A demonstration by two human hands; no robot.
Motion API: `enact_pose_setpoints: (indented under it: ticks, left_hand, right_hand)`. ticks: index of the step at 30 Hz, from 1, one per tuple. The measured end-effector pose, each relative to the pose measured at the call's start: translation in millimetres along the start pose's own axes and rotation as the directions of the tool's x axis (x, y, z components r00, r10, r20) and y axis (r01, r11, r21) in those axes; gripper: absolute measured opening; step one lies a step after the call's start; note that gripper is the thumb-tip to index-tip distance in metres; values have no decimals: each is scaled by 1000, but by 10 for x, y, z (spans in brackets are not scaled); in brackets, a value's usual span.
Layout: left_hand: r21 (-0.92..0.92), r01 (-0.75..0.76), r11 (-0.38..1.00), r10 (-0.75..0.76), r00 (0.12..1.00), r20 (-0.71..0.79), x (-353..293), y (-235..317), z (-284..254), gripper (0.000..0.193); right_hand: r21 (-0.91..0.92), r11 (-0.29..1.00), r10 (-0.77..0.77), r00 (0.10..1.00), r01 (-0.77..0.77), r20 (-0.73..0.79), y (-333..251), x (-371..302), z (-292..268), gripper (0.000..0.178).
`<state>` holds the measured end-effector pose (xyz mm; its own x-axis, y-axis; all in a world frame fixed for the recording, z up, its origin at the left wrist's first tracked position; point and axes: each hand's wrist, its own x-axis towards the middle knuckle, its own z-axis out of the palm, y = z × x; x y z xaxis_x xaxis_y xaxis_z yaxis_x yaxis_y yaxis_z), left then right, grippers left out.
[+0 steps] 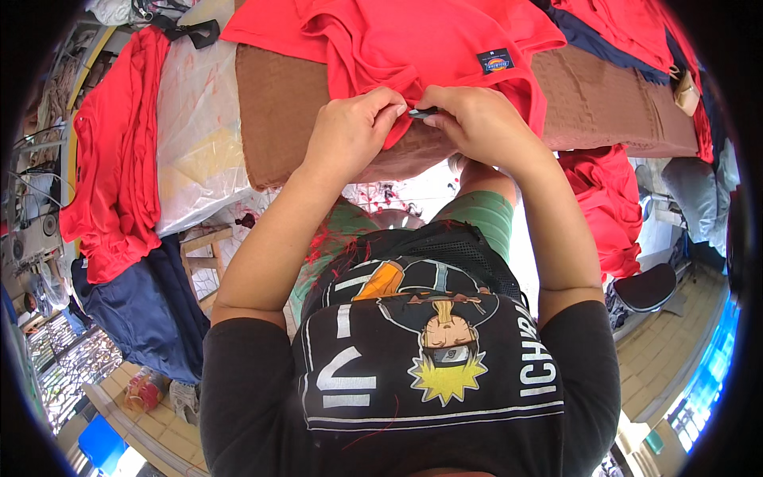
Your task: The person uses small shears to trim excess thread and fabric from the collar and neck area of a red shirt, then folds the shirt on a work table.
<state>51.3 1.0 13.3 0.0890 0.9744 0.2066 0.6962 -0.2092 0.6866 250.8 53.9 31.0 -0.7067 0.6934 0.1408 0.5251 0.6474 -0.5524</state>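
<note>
A red garment lies spread over the brown cloth-covered table in front of me, with a dark label on its right part. At its near edge my left hand is closed, pinching the red fabric between thumb and fingers. My right hand is closed around small thread snips, dark with a pale metal blade, pointing left toward my left fingertips. The two hands almost meet at the fabric edge. Much of the snips is hidden in the right hand.
More red garments hang at the left, above navy cloth, beside a plastic-wrapped surface. Red fabric hangs below the table at the right. Red thread scraps lie on my lap and the floor. A wooden stool stands left.
</note>
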Motion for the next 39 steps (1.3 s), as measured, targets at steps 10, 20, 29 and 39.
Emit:
enact_pose_setpoints:
  ticks: [10, 20, 29, 39]
  left_hand:
    - [-263, -92, 960, 116, 990, 78, -10, 42, -177, 23]
    - [-666, -377, 644, 471, 881, -43, -23, 198, -1202, 53]
    - [48, -272, 961, 272, 962, -2, -133, 127, -54, 30]
    - [-243, 116, 963, -87, 988, 126, -68, -13, 50, 46]
  right_hand:
    - [-110, 994, 7, 1000, -5, 23, -61, 38, -9, 20]
    - [143, 990, 46, 972, -13, -232, -24, -77, -307, 23]
    - [316, 947, 127, 970, -56, -207, 32, -146, 5, 15]
    - [443, 895, 120, 985, -53, -125, 54, -214, 84, 17]
